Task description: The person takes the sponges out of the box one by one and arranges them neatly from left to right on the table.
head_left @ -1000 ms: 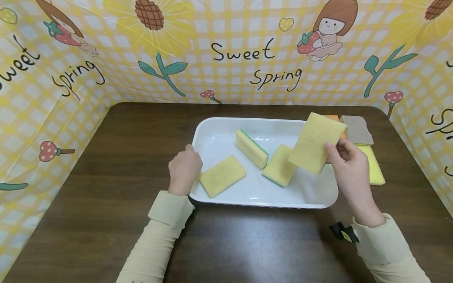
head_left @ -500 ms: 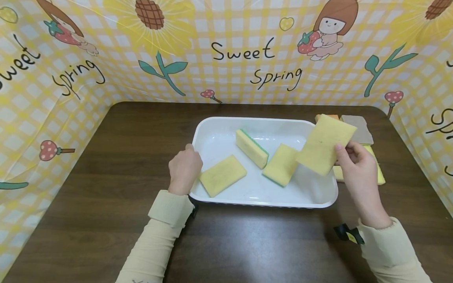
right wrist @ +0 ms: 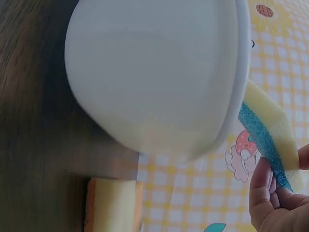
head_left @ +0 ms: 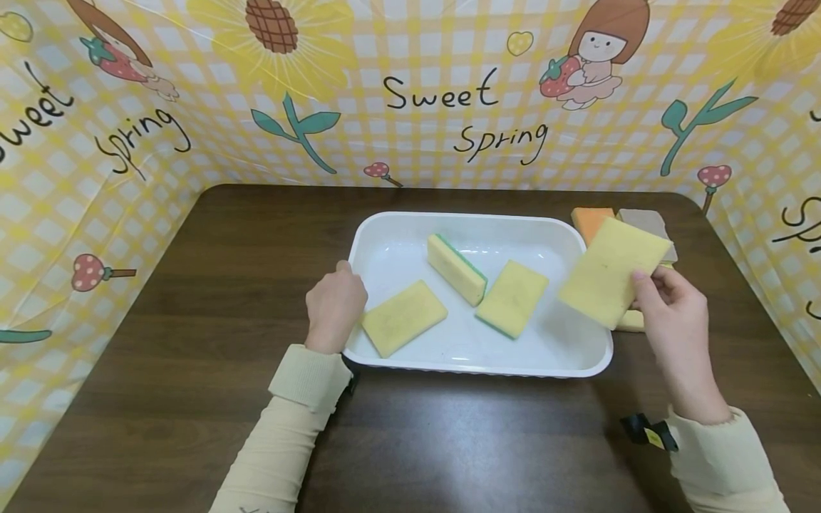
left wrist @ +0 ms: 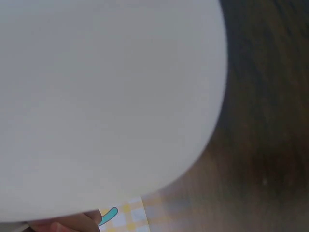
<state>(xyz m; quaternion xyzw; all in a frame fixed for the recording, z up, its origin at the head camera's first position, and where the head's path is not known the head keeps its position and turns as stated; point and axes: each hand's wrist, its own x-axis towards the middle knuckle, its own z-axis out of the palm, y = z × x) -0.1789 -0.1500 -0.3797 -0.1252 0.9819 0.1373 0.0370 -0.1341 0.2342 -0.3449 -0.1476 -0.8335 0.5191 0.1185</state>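
In the head view my left hand (head_left: 336, 310) grips the left rim of a white tray (head_left: 449, 360). Three yellow sponges are in the tray: one lies flat at the left (head_left: 404, 318), a green-backed one stands on its long edge (head_left: 454, 271), and another rests at the right (head_left: 512, 299). Over the tray's right rim, my right hand (head_left: 676, 335) pinches a fourth sponge (head_left: 612, 274) between thumb and fingers, yellow face up. Its blue scouring side (right wrist: 263, 140) shows in the right wrist view. The tray's outer wall (left wrist: 111, 106) fills most of the left wrist view.
Right of the tray, on the dark wooden table (head_left: 462, 442), lie an orange sponge (head_left: 590, 221), a grey piece (head_left: 644, 222) and a pale yellow one (head_left: 631, 322), partly hidden by my right hand and its sponge. A patterned cloth (head_left: 436, 43) stands around the table.
My right hand has moved right and slightly nearer, carrying its sponge from above the tray to over the right rim. The left hand, tray and sponges inside it have stayed put.
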